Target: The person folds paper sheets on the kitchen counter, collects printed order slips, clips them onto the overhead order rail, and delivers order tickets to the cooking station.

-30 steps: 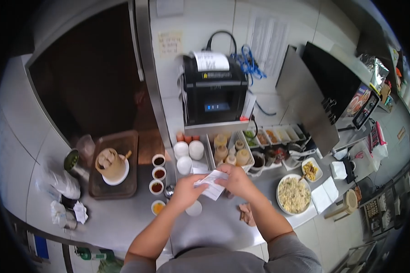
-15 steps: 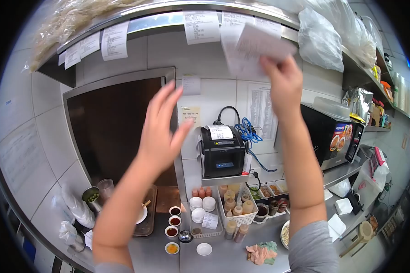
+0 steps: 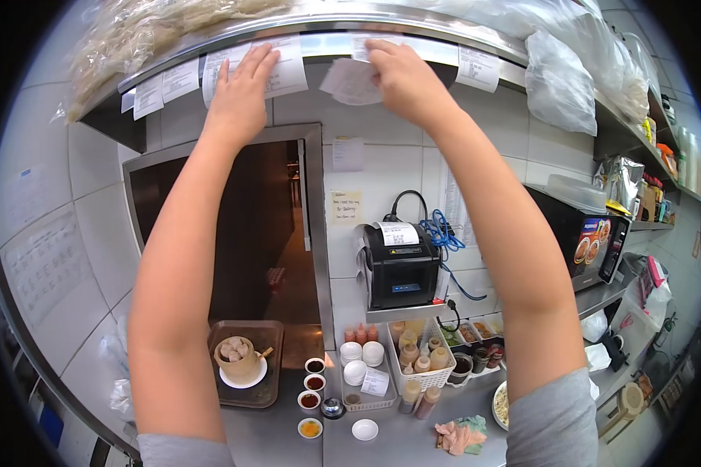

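Note:
My left hand (image 3: 240, 101) is raised to the metal rail (image 3: 323, 44) under the shelf, its fingers stretched over a hanging order receipt (image 3: 287, 70). My right hand (image 3: 409, 84) pinches loose receipt slips (image 3: 350, 82) just below the same rail. Behind its fingertips, part of another receipt (image 3: 364, 45) shows on the rail. Farther right hangs one more receipt (image 3: 477, 68), and to the left are smaller slips (image 3: 181, 79).
Below stands a black receipt printer (image 3: 402, 268) with paper coming out. On the counter are a brown tray (image 3: 245, 398) bearing a dumpling steamer, sauce cups (image 3: 309, 399), a basket of bottles (image 3: 424, 350) and a crumpled cloth (image 3: 459, 436). A microwave (image 3: 572, 241) sits right.
Both hands have moved: my left up to the receipts on the rail, my right leftward with its slips. One receipt now hangs alone at the right. The dark doorway panel has shifted, showing an opening.

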Motion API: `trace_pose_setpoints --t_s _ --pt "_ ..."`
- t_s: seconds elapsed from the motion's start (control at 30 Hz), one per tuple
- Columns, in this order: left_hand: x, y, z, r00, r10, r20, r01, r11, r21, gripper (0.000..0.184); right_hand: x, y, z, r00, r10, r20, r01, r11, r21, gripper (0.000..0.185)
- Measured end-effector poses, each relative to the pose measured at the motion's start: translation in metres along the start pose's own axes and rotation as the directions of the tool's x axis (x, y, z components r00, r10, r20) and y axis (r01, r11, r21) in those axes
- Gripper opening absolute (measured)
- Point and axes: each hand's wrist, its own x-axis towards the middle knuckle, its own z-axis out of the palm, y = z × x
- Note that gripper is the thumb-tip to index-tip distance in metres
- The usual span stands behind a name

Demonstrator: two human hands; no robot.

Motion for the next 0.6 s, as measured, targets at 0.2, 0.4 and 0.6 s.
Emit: trace_pose_setpoints --t_s 0.2,0.4,0.6 --pt "0.011 0.000 -0.016 0.990 -0.010 0.140 0.004 0.999 0.041 0.077 0.023 -0.011 0.020 0.962 -0.034 -0.270 0.013 0.997 -0.079 0.017" --pt "0.014 0.005 -0.015 0.987 -0.003 0.161 0.004 1.000 -0.010 0.077 -0.054 0.071 -0.010 0.924 0.240 -0.298 -0.312 0.924 -0.222 0.015" --pt "0.017 0.006 -0.013 0.983 -0.066 0.173 0.062 0.998 0.027 0.078 -0.040 0.023 -0.003 0.982 0.175 -0.066 -0.185 0.961 -0.208 0.027"
